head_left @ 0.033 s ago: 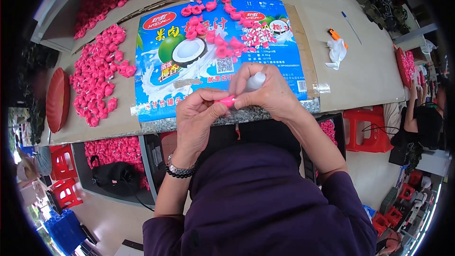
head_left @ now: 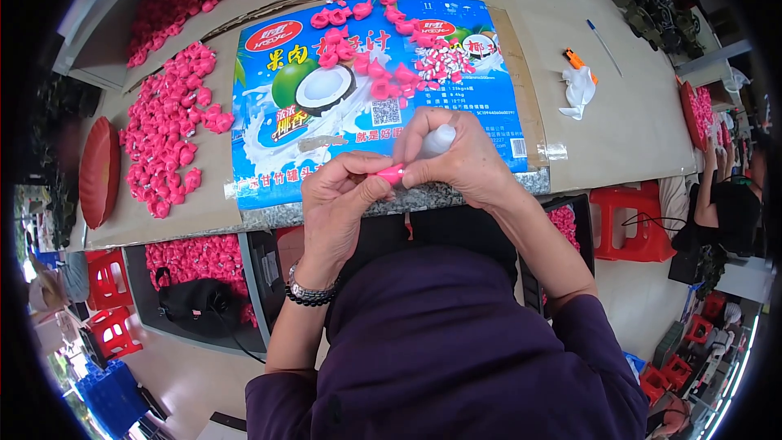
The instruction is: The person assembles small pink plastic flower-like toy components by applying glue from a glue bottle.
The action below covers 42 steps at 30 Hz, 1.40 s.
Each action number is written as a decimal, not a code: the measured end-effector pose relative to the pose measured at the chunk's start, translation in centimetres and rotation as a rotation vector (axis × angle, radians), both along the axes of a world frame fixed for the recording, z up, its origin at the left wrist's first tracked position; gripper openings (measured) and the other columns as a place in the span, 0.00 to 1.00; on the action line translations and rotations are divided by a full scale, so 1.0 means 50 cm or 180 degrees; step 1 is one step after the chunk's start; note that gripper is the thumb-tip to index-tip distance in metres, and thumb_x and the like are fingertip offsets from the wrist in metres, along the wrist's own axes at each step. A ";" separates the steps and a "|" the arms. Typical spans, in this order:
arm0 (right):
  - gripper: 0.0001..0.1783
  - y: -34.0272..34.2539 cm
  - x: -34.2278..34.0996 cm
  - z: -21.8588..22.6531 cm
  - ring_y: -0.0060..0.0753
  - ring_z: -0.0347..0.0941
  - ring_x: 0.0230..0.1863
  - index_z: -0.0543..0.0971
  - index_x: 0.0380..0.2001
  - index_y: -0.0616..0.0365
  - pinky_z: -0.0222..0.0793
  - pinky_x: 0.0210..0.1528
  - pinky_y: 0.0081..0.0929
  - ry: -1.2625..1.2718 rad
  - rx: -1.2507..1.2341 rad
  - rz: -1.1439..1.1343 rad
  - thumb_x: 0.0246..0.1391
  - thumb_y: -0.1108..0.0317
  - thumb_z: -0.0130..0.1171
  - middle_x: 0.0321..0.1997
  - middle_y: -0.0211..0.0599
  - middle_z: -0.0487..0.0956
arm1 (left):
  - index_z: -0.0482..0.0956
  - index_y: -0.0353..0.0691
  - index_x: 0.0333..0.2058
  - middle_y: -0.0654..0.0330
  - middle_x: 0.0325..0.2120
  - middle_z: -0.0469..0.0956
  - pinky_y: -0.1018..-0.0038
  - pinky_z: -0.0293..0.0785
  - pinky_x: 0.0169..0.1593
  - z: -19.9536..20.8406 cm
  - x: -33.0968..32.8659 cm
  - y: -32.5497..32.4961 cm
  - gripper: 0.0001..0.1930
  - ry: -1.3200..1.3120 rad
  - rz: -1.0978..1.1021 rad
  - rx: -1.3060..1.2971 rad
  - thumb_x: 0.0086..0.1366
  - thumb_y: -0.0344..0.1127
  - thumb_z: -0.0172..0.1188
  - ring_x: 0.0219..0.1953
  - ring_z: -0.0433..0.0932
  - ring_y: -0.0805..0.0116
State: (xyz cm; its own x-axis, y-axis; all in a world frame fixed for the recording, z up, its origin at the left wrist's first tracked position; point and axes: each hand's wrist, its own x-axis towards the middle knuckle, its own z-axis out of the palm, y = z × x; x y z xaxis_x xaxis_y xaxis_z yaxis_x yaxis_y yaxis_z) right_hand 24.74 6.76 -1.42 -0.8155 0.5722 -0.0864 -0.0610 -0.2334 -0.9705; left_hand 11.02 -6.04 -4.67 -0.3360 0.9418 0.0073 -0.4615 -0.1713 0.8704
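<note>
My left hand (head_left: 338,191) pinches a small glossy pink plastic piece (head_left: 389,174) between thumb and fingertips, just above the table's front edge. My right hand (head_left: 460,159) meets it from the other side, its thumb tip at the piece's right end. Tucked in the curled fingers of that hand is a rounded, translucent white squeeze bottle (head_left: 440,140); its nozzle is hidden. Beyond both hands, a blue printed cardboard sheet (head_left: 375,134) bears scattered pink hollow pieces (head_left: 379,69) and a little heap of pink-and-white small parts (head_left: 445,63).
A big pile of pink pieces (head_left: 171,126) lies left of the sheet, beside a red tray (head_left: 99,173). Toward the right are a white cloth-like item (head_left: 578,91), an orange tool (head_left: 575,59) and a blue pen (head_left: 604,46). A red stool (head_left: 629,224) stands past the table's front edge.
</note>
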 end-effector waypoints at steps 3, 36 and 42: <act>0.16 -0.004 0.000 -0.002 0.23 0.73 0.30 0.75 0.24 0.59 0.70 0.34 0.21 -0.0090 0.0008 -0.0122 0.33 0.85 0.70 0.28 0.33 0.77 | 0.78 0.29 0.39 0.54 0.35 0.79 0.78 0.77 0.37 0.000 0.001 0.001 0.09 0.0065 0.0076 0.0037 0.58 0.22 0.63 0.32 0.79 0.73; 0.16 0.003 -0.033 -0.010 0.20 0.76 0.35 0.75 0.40 0.60 0.74 0.38 0.20 0.0452 0.0054 -0.0506 0.46 0.82 0.62 0.35 0.34 0.79 | 0.76 0.31 0.36 0.56 0.38 0.75 0.77 0.74 0.41 0.034 -0.062 0.030 0.10 0.1880 0.1058 -0.0107 0.55 0.15 0.59 0.39 0.75 0.71; 0.14 0.009 -0.013 -0.058 0.18 0.75 0.35 0.76 0.39 0.59 0.72 0.40 0.22 0.0451 0.0687 -0.0964 0.48 0.77 0.64 0.38 0.31 0.79 | 0.76 0.33 0.41 0.54 0.42 0.75 0.68 0.67 0.53 0.039 -0.323 0.046 0.13 0.3088 0.2088 -0.0444 0.57 0.18 0.57 0.45 0.73 0.63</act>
